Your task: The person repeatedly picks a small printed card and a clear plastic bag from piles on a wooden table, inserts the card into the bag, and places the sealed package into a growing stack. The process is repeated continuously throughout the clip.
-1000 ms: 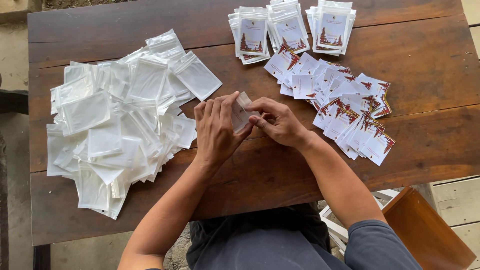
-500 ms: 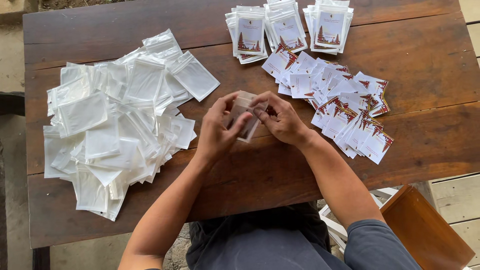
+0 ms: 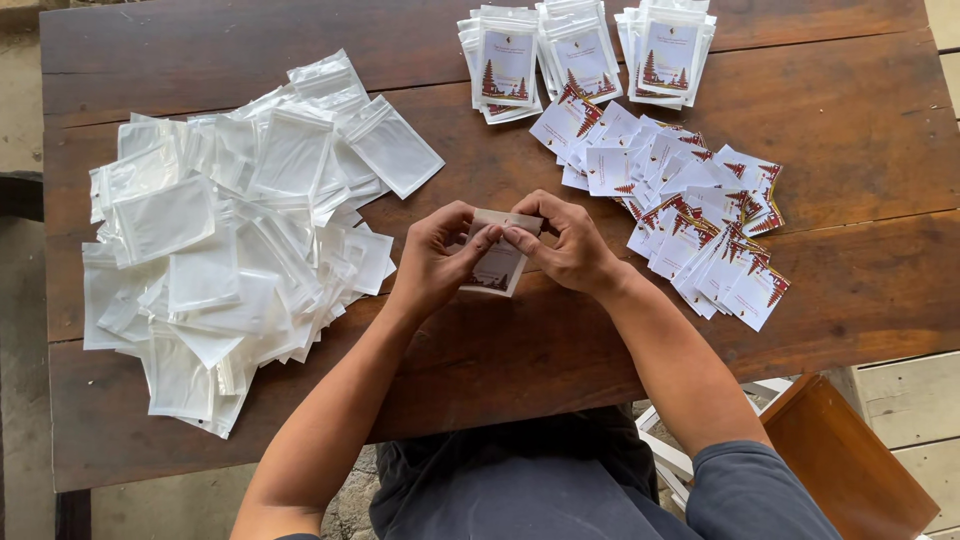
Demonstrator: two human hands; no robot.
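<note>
Pouch (image 3: 497,262) lower, now upright

Dark brown wooden plank table (image 3: 860,130), worn grain, seams running left-right, fills most of the view. Near right: reddish-brown wooden chair corner (image 3: 850,460), beside it a white slatted frame (image 3: 670,460). Right edge: pale wooden boards (image 3: 915,400). Left edge and under the table: grey concrete floor (image 3: 20,120). Even, soft daylight, no hard shadows.

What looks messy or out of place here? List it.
Nothing is damaged or spilled. The clear pouches lie in a loose, overlapping heap; the printed cards sprawl unevenly. Only the filled stacks sit tidy.
</note>
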